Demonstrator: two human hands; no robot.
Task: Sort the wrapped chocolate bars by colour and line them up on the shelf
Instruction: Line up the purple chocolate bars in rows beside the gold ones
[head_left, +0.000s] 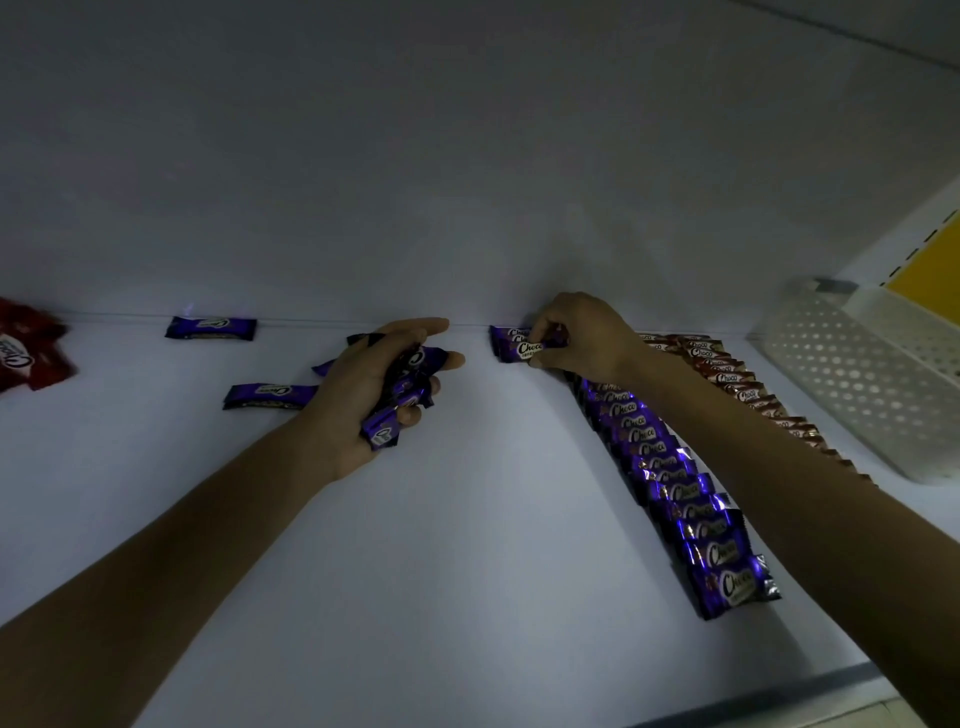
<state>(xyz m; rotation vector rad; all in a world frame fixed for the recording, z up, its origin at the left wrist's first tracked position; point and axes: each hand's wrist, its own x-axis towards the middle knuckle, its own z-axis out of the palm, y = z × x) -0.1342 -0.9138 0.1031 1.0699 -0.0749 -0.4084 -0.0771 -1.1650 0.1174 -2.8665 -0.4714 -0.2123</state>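
Observation:
On the white shelf (467, 519) a long row of purple bars (691, 499) runs from the back wall to the front edge at the right. Beside it on the right lies a row of brown bars (737, 384). My right hand (582, 332) pinches a purple bar (519, 347) at the back end of the purple row, against the wall. My left hand (363, 395) grips a bunch of purple bars (410, 389) above the shelf's middle. Two loose purple bars (210, 328) (267, 396) lie at the left. Red bars (26, 353) are piled at the far left.
A white perforated basket (852, 379) stands at the right end of the shelf. A yellow panel (930, 270) shows behind it. The shelf's front edge (779, 691) runs along the bottom right.

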